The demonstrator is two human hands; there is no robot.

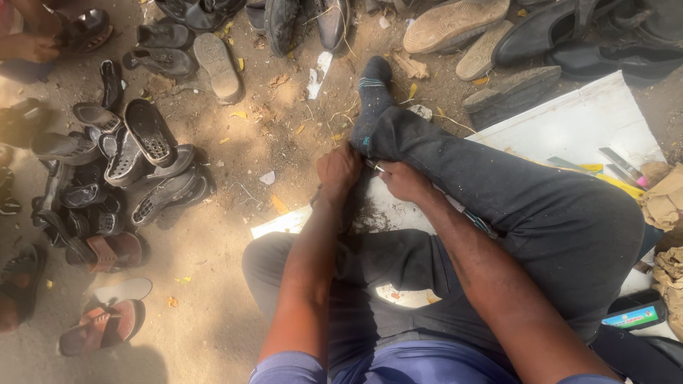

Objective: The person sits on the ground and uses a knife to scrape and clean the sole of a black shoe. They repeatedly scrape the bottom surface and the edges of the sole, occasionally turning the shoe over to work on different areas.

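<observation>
I sit on the ground with my right leg in dark trousers (512,206) stretched across me, its dark sock (371,99) pointing away. My left hand (339,168) is curled into a fist just below the ankle, pressing down; what it grips is hidden beneath it. My right hand (403,180) is right beside it, fingers pinched on a thin light-coloured tool (378,168) whose tip shows between the two hands. Both hands work over a white board (388,210) with dark scrapings on it.
A heap of black shoes and sandals (128,167) lies at the left, with brown sandals (99,323) nearer. More shoes and soles (462,28) line the top. A white board with tools (612,160) is at the right. Another person's arm (28,43) shows top left.
</observation>
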